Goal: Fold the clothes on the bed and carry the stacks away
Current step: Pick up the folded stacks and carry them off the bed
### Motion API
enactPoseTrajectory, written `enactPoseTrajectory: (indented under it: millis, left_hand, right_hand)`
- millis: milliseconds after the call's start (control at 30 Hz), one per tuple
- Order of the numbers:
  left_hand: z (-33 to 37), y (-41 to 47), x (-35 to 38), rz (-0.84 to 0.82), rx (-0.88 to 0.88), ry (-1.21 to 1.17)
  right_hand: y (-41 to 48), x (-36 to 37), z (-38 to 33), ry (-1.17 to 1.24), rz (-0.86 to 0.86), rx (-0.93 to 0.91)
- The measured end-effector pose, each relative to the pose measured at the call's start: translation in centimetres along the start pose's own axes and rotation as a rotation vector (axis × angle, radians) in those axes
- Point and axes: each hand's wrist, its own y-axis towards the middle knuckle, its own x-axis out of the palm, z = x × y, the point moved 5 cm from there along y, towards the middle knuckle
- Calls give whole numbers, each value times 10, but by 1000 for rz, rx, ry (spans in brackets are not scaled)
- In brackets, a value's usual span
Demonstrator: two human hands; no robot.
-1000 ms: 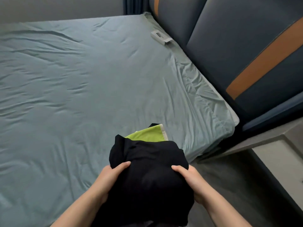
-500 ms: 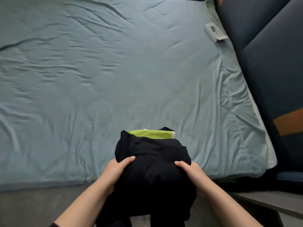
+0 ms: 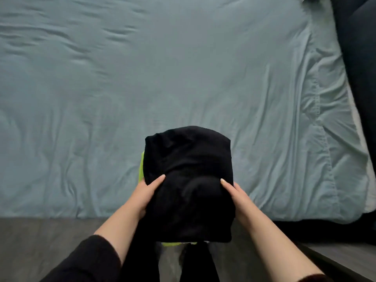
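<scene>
A stack of folded clothes (image 3: pixel 189 180) is held in the air over the near edge of the bed (image 3: pixel 183 68). Its top piece is black, and a lime green piece (image 3: pixel 141 169) peeks out at the left side and underneath. My left hand (image 3: pixel 144 193) grips the stack's left side with the thumb on top. My right hand (image 3: pixel 237 197) grips the right side the same way. The bed is covered by a wrinkled pale blue sheet with no other clothes on it in view.
A dark padded headboard (image 3: pixel 358 47) runs along the bed's right side. Dark wooden floor (image 3: pixel 40 241) lies below the bed's near edge. A grey ledge (image 3: pixel 345 259) sits at the lower right. My dark trouser legs (image 3: pixel 195 265) hang below the stack.
The view has swung left and down, so the bed edge and floor now show below. The stack sits higher in my hands, and the green piece now shows at the left.
</scene>
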Motion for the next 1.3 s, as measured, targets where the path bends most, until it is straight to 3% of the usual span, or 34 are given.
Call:
enactPoseTrajectory:
  millis: [133, 300, 400, 533, 700, 767, 833, 900, 967, 1000, 1067, 1133, 1300]
  left_hand:
    - [-24, 40, -16, 33, -53, 2]
    - [-47, 3, -29, -230, -203, 130]
    - [-46, -19, -22, -128, -85, 180]
    - [-34, -31, -27, -42, 44, 262]
    - [-54, -21, -27, 15, -63, 502]
    - [-46, -19, -29, 111, -115, 595]
    - [-20, -26, -27, 361, 68, 864]
    - [6, -40, 3, 501, 470, 1051]
    - [14, -37, 43, 417, 760, 1162]
    - [10, -26, 55, 336, 817, 1295]
    - [-6, 11, 53, 141, 748, 1600]
    - [-17, 45, 32, 28, 567, 1695]
    - [-25, 38, 32, 108, 630, 1578]
  right_hand:
    - [39, -10, 27, 62, 109, 7]
    - [17, -13, 51, 70, 1, 30]
    - [-3, -4, 49, -36, 15, -49]
    - [-18, -15, 31, -183, 192, -184]
    - [-18, -3, 55, -292, 247, -110]
    - [-22, -3, 51, -443, 423, -123]
    - [-35, 8, 28, -728, 631, -349]
    - [-44, 43, 6, -885, 578, -689]
    - [-31, 74, -4, -1044, 430, -859]
    - [-18, 80, -5, -1185, 370, -874]
    - [15, 71, -1, -1619, 247, -802]
    - [42, 46, 5, -1860, 230, -678]
    - [29, 51, 19, -1620, 443, -671]
